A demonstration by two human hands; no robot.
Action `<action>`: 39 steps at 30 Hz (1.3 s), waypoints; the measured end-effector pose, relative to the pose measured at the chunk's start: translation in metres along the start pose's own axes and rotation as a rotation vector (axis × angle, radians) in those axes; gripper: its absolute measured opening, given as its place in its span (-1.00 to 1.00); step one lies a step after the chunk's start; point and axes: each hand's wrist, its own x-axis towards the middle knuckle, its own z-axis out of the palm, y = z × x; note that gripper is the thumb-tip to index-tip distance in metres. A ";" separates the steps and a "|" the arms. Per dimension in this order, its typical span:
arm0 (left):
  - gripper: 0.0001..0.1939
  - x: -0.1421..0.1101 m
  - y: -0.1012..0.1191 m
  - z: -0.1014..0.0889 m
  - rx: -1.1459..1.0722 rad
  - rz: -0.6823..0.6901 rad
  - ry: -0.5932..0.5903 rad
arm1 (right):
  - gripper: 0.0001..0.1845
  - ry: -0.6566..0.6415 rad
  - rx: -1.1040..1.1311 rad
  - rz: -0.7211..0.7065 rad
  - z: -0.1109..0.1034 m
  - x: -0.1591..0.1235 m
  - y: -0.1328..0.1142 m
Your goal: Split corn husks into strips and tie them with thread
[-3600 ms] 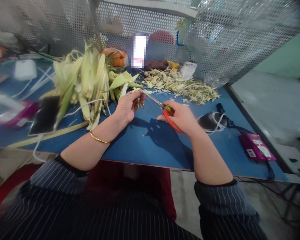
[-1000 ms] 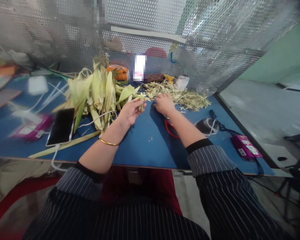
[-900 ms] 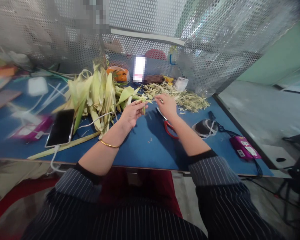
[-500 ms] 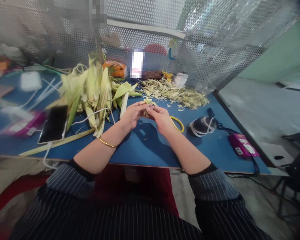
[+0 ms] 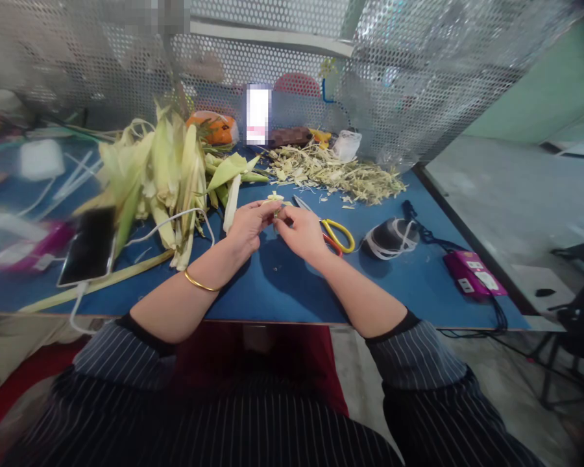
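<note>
My left hand (image 5: 248, 226) is closed in a pinch on a small pale yellow-green piece of corn husk (image 5: 274, 196), whose tip shows above the fingers. Against it works my right hand (image 5: 300, 232), its fingertips pressed together at the lower part of the same piece; the fingers cover most of its shape. Just right of my right hand lie scissors (image 5: 340, 235) with yellow and orange handles, partly hidden by the hand. A pile of long corn husks (image 5: 165, 168) rests to the left of my left hand.
Shredded husk scraps (image 5: 340, 174) are heaped at the back. On the left, a black-screened phone (image 5: 88, 246) has a white cable. To the right sit a dark, cord-wrapped object (image 5: 392, 239) and a purple power strip (image 5: 474, 275). A perforated metal screen (image 5: 282, 58) closes off the back.
My view has shifted slightly, so the table contents sit further left. My right hand's fingers have curled in more, and the scissors' blades and orange handle now show beside it.
</note>
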 end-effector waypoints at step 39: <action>-0.85 0.001 0.010 -0.004 0.330 0.303 -0.119 | -0.89 0.013 0.257 0.059 -0.008 0.006 0.010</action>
